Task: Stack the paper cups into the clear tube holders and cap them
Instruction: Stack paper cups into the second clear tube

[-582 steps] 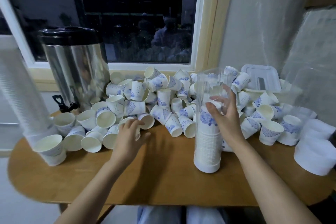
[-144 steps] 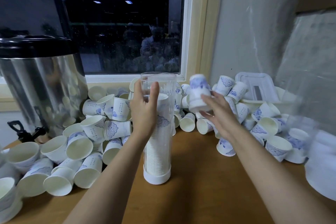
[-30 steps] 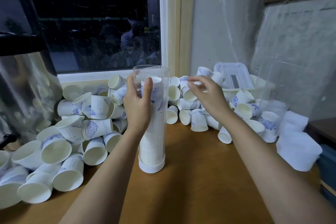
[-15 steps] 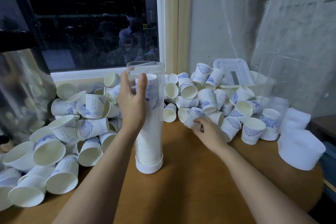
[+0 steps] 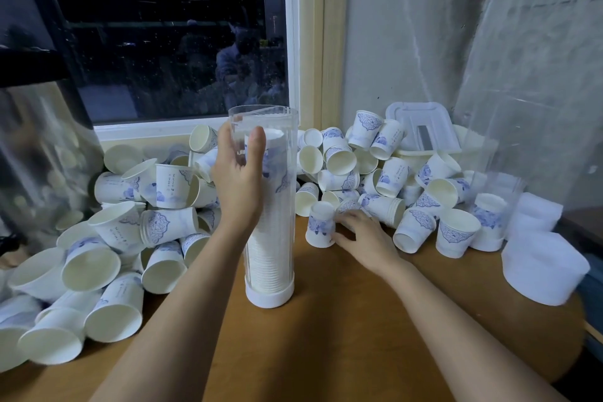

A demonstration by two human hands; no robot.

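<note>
- The clear tube (image 5: 272, 232) stands upright mid-table (image 5: 326, 336), with the cup stack (image 5: 269, 258) nearly at its rim.
- Your left hand (image 5: 239, 186) wraps the upper part, fingers curled round it; brace it.
- Your right hand (image 5: 362, 235) pinches an inverted cup (image 5: 321, 227) just beside the tube, thumb and fingers curled on it.
- Carry it base-up, centre it over the mouth and seat it level.

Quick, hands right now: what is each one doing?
Left hand: grips the clear tube holder by its upper half.
Right hand: against an upside-down paper cup on the table; whether it grips cannot be told.
</note>
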